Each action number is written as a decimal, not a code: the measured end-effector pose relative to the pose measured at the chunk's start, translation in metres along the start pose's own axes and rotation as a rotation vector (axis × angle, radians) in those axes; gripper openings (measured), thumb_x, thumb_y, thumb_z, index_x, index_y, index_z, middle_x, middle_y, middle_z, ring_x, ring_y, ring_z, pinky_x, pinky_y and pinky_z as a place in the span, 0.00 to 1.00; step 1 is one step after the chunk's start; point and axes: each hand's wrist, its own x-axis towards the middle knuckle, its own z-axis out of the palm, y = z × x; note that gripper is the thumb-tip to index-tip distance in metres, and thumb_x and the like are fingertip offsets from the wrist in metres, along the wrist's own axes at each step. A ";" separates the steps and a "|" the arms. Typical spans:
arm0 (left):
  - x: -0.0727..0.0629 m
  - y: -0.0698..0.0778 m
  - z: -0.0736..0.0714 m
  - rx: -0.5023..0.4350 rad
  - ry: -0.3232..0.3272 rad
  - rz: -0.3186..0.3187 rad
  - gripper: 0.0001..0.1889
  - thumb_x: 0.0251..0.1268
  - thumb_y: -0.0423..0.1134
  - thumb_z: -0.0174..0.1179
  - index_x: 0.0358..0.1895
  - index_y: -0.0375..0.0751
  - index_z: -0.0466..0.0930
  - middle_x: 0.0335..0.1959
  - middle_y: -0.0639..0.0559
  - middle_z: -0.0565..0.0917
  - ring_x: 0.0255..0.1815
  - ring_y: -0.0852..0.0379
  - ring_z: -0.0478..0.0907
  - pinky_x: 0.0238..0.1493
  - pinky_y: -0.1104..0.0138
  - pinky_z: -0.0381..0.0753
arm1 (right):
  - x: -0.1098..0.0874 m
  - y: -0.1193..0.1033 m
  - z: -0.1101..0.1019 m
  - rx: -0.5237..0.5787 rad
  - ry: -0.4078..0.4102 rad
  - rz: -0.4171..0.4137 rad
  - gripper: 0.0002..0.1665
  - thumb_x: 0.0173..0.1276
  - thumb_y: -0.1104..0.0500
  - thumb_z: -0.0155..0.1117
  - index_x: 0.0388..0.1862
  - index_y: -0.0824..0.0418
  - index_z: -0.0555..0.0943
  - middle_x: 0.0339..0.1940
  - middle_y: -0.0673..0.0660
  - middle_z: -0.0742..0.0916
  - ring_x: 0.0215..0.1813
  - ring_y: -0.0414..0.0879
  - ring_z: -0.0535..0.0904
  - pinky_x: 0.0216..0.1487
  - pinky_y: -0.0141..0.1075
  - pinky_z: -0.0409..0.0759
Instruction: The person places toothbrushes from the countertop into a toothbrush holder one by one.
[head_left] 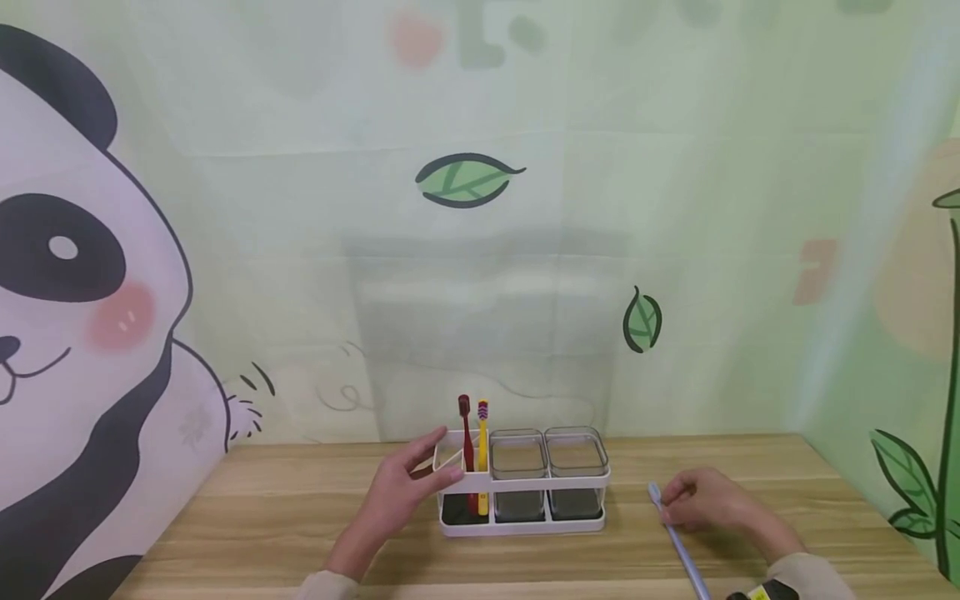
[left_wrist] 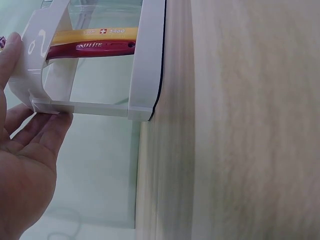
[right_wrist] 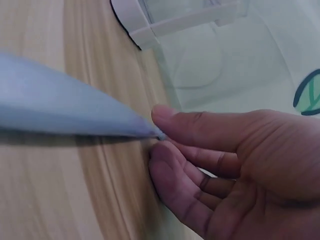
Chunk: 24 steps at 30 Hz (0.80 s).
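Observation:
A white toothbrush holder [head_left: 547, 527] stands on the table, with two clear cups [head_left: 576, 454] in its middle and right places. Upright in its left compartment are a red toothbrush [head_left: 468, 446] and a yellow toothbrush [head_left: 482, 442]. My left hand [head_left: 401, 482] grips the holder's left end, thumb across the upper front rim and fingers at the side [left_wrist: 30, 165]. To the right of the holder, my right hand [head_left: 705, 500] pinches a light blue toothbrush [head_left: 684, 552] near its neck, between thumb and fingertips [right_wrist: 167, 122]. Its handle slants toward the front edge of the view.
The wood-grain table [head_left: 285, 508] runs back to a pale green cloth backdrop [head_left: 300, 208] printed with a panda [head_left: 82, 333] and leaves. The backdrop rises close behind the holder.

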 end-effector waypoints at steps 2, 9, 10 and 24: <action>0.000 0.000 0.000 -0.001 0.001 -0.004 0.37 0.66 0.43 0.77 0.75 0.37 0.75 0.75 0.36 0.74 0.75 0.33 0.70 0.69 0.48 0.78 | 0.001 -0.002 0.003 -0.015 0.024 0.014 0.10 0.65 0.68 0.73 0.41 0.73 0.83 0.33 0.55 0.85 0.37 0.47 0.84 0.38 0.41 0.90; 0.000 0.001 0.001 0.001 0.004 -0.018 0.37 0.66 0.44 0.77 0.76 0.38 0.75 0.75 0.36 0.74 0.75 0.33 0.71 0.68 0.48 0.79 | 0.003 -0.011 0.012 -0.065 0.115 0.080 0.08 0.60 0.71 0.76 0.35 0.71 0.83 0.28 0.54 0.85 0.31 0.45 0.83 0.32 0.38 0.88; 0.000 0.001 0.000 0.000 0.005 -0.018 0.37 0.66 0.44 0.77 0.76 0.37 0.75 0.75 0.35 0.74 0.75 0.33 0.71 0.68 0.48 0.79 | 0.002 -0.012 0.013 -0.071 0.121 0.082 0.08 0.60 0.72 0.76 0.34 0.71 0.83 0.27 0.54 0.85 0.30 0.45 0.83 0.32 0.38 0.89; 0.000 0.001 0.001 0.011 0.004 -0.008 0.37 0.65 0.43 0.77 0.75 0.36 0.75 0.75 0.35 0.74 0.75 0.33 0.70 0.69 0.47 0.78 | 0.003 -0.016 0.020 -0.098 0.176 0.135 0.08 0.59 0.72 0.76 0.28 0.69 0.83 0.21 0.54 0.85 0.26 0.45 0.83 0.28 0.36 0.88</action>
